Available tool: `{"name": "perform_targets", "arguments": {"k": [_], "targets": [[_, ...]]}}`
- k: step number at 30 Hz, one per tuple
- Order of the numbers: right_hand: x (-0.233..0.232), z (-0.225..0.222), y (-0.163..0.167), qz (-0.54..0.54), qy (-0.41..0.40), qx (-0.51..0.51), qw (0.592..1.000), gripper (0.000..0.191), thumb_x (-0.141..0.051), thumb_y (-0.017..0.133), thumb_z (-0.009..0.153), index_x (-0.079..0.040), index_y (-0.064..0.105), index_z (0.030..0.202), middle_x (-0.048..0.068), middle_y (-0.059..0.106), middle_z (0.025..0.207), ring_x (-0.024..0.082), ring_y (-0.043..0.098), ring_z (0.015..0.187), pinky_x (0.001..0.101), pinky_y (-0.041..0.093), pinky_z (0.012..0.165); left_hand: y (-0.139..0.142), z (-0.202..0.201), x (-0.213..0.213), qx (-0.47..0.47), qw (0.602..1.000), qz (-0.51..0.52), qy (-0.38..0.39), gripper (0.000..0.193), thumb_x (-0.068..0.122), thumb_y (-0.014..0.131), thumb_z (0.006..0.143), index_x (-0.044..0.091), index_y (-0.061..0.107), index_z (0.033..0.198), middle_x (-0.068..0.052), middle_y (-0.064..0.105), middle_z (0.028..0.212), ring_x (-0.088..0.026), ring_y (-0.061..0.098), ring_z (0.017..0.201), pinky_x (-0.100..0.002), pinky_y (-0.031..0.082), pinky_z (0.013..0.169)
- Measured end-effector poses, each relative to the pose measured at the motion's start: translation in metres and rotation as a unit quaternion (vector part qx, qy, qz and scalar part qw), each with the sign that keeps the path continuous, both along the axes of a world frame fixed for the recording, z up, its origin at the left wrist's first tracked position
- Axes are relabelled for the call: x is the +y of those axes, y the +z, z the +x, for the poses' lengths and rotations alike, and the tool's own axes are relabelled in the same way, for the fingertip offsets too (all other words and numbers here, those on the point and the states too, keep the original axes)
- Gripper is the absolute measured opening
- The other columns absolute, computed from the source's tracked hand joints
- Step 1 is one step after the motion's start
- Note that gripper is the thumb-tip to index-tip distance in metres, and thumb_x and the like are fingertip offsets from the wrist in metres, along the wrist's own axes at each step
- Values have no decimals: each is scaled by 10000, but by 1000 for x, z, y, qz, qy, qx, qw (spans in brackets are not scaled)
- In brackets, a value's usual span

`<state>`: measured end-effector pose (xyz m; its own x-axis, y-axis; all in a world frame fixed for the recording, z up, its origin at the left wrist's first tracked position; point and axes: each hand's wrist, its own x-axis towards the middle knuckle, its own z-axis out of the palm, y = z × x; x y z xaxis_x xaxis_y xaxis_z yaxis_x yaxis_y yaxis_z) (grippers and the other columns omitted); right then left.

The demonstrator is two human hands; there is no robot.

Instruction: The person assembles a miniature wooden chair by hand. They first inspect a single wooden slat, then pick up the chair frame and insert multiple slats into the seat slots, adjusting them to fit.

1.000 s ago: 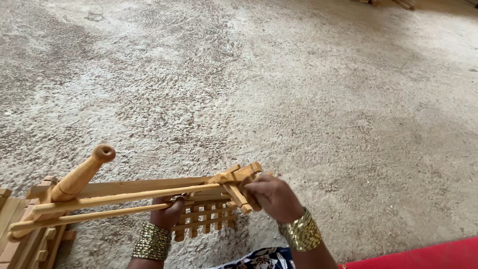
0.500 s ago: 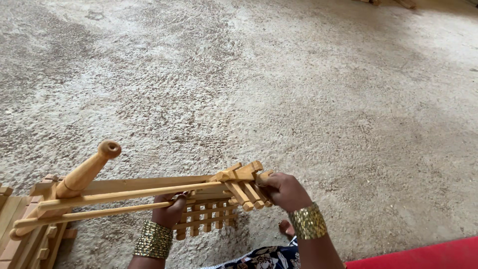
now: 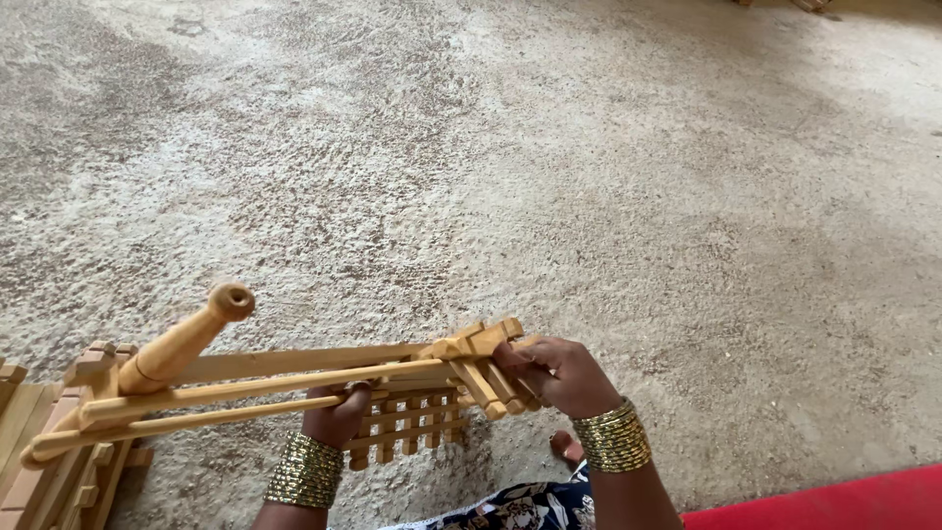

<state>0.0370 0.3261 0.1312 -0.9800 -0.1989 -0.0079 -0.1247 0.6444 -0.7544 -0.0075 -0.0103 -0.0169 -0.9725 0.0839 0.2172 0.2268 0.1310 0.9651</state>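
A wooden frame of long slats (image 3: 265,378) stretches from the lower left toward the middle, with a round wooden peg (image 3: 186,339) rising from its left part. My right hand (image 3: 554,375) grips the cross-pieces at the frame's right end (image 3: 481,344). Beneath the slats, my left hand (image 3: 339,412) holds a small wooden lattice piece (image 3: 412,422) from below, its fingers partly hidden. Both wrists wear stacks of gold bangles.
Rough sandy concrete floor (image 3: 589,177) fills most of the view. More stacked wooden parts (image 3: 49,451) sit at the lower left corner. A red cloth edge (image 3: 834,496) lies at the lower right, and patterned dark fabric (image 3: 510,505) covers my lap.
My right hand has shifted slightly along the frame's right end and tightened around the cross-pieces. The frame has tilted a little, and the view has moved slightly.
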Motion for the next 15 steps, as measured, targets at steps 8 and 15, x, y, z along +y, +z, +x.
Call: {"name": "perform_targets", "arguments": {"k": [8, 15], "targets": [[-54, 17, -1, -97, 172, 313, 929, 176, 61, 613, 978, -63, 736, 998, 92, 785, 966, 140, 770, 833, 185, 640, 635, 0, 2, -2, -8, 997, 70, 11, 229, -10, 606, 833, 37, 731, 1019, -95, 770, 798, -92, 643, 589, -247, 500, 477], [-55, 22, 15, -94, 127, 326, 932, 176, 45, 601, 933, -28, 750, 993, 122, 761, 1033, 195, 754, 862, 239, 643, 690, 11, 7, 0, 3, 999, -54, 1, 217, -2, 584, 829, 21, 742, 976, -74, 727, 700, -140, 621, 550, -282, 497, 489]]}}
